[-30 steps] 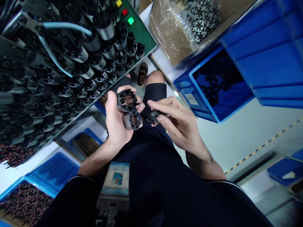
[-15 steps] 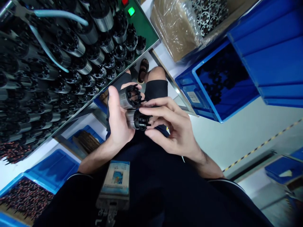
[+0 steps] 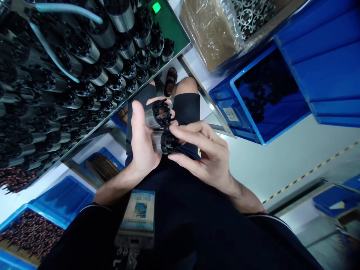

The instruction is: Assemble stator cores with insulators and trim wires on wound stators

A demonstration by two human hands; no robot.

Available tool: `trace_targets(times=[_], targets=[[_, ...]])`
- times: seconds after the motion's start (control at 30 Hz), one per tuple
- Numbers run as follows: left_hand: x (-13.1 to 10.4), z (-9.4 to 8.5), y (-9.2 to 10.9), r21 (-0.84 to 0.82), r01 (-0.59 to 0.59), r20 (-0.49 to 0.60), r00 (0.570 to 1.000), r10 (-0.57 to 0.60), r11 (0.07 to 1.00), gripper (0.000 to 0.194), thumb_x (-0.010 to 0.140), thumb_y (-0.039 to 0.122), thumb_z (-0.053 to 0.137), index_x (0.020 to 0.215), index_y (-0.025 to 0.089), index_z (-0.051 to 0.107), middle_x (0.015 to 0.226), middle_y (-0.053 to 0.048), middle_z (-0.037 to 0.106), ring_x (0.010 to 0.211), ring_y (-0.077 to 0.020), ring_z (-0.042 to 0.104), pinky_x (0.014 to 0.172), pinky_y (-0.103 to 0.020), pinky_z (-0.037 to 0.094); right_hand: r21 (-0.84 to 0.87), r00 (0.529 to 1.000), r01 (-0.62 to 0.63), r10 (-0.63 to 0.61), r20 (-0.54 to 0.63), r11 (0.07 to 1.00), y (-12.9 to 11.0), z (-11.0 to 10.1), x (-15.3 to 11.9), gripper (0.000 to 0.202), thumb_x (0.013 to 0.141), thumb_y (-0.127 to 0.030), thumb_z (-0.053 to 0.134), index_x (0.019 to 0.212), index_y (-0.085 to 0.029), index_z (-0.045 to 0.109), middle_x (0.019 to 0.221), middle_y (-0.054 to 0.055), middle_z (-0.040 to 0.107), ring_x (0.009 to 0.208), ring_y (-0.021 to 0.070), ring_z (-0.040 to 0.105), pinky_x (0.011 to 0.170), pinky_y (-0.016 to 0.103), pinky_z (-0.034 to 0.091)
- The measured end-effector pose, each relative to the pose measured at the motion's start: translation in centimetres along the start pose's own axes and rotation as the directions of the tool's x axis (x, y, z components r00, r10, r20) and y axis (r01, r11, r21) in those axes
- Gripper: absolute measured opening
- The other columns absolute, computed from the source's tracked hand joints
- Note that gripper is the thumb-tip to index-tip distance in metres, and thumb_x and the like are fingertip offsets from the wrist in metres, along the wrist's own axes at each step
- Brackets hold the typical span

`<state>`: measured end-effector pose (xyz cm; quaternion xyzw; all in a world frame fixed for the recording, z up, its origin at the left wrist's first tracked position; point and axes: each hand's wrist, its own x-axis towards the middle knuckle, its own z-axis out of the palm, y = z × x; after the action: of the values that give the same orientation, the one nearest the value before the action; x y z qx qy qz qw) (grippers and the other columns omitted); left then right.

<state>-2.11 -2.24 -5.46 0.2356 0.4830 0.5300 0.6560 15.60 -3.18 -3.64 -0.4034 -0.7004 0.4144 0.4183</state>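
Note:
Two metal stator cores with toothed black plastic end caps lie side by side in my left hand (image 3: 143,142), which is closed around them with the thumb raised along their near side. The upper stator core (image 3: 150,117) shows its hollow, ringed end. On the lower stator core (image 3: 158,141), my right hand (image 3: 204,150) grips the black end cap (image 3: 168,142) between thumb and fingertips. Whether the fingertips also hold a small part is hidden.
Many similar stator cores (image 3: 98,77) crowd the green-topped bench (image 3: 177,33), with blue-handled pliers (image 3: 70,8) above them. A blue bin (image 3: 247,129) of dark parts stands right, below a plastic-wrapped carton (image 3: 208,33). Another blue bin (image 3: 64,191) holds small reddish-black parts.
The right fingers have closed in around the lower stator core's end cap, thumb moving left beneath it. Both hands have shifted slightly right with the stator cores.

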Motion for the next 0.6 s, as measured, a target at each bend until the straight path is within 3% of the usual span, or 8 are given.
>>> trace_targets(times=[0.17,0.27,0.37,0.5,0.6], targets=[[0.0,0.7,0.7,-0.145,-0.003,-0.038,0.999,-0.002,0.989,0.088,0.112,0.104,0.026,0.120,0.034,0.077,0.106,-0.012,0.079,0.125,-0.0379,0.083,0.093,-0.060,0.075,-0.066,0.999,0.051,-0.050,0.020,0.997,0.1,-0.2,0.2,0.058,0.108,-0.038,0.100,0.163,-0.039,0.081,0.142,0.006,0.092,0.121,0.0293,0.091,0.108,0.048,0.077],[0.2,0.7,0.6,-0.182,0.012,-0.023,1.000,-0.017,0.983,0.088,0.112,0.105,0.028,0.121,0.032,0.078,0.105,-0.012,0.076,0.121,-0.0374,0.083,0.094,-0.060,0.074,-0.037,1.000,0.011,-0.010,0.028,0.999,-0.2,-0.5,0.4,0.053,0.107,-0.035,0.100,0.158,-0.036,0.084,0.141,0.007,0.093,0.126,0.0301,0.092,0.110,0.048,0.077],[0.4,0.5,0.3,-0.162,-0.002,-0.074,0.997,-0.010,0.987,0.090,0.112,0.105,0.026,0.119,0.032,0.077,0.103,-0.012,0.073,0.114,-0.0356,0.081,0.096,-0.059,0.072,-0.036,0.997,-0.003,0.006,0.074,0.999,-0.2,-0.7,0.5,0.048,0.108,-0.029,0.099,0.154,-0.034,0.086,0.147,0.007,0.092,0.135,0.0303,0.090,0.115,0.050,0.077],[0.5,0.6,0.0,-0.080,0.014,-0.143,0.989,-0.026,0.997,0.097,0.106,0.110,0.015,0.118,0.034,0.073,0.100,-0.011,0.072,0.106,-0.0345,0.077,0.094,-0.057,0.068,-0.068,0.995,0.053,-0.047,0.086,0.996,0.3,-0.5,0.5,0.049,0.108,-0.025,0.099,0.154,-0.036,0.087,0.150,0.008,0.091,0.129,0.0284,0.091,0.106,0.048,0.077],[0.5,1.0,-0.1,-0.139,0.019,-0.197,0.979,-0.046,0.990,0.093,0.108,0.109,0.023,0.118,0.031,0.074,0.099,-0.010,0.070,0.093,-0.0301,0.071,0.094,-0.055,0.067,-0.039,0.998,0.033,-0.030,0.064,0.999,0.8,-0.1,0.5,0.049,0.111,-0.021,0.095,0.156,-0.035,0.087,0.152,0.009,0.090,0.130,0.0271,0.090,0.106,0.046,0.075]])
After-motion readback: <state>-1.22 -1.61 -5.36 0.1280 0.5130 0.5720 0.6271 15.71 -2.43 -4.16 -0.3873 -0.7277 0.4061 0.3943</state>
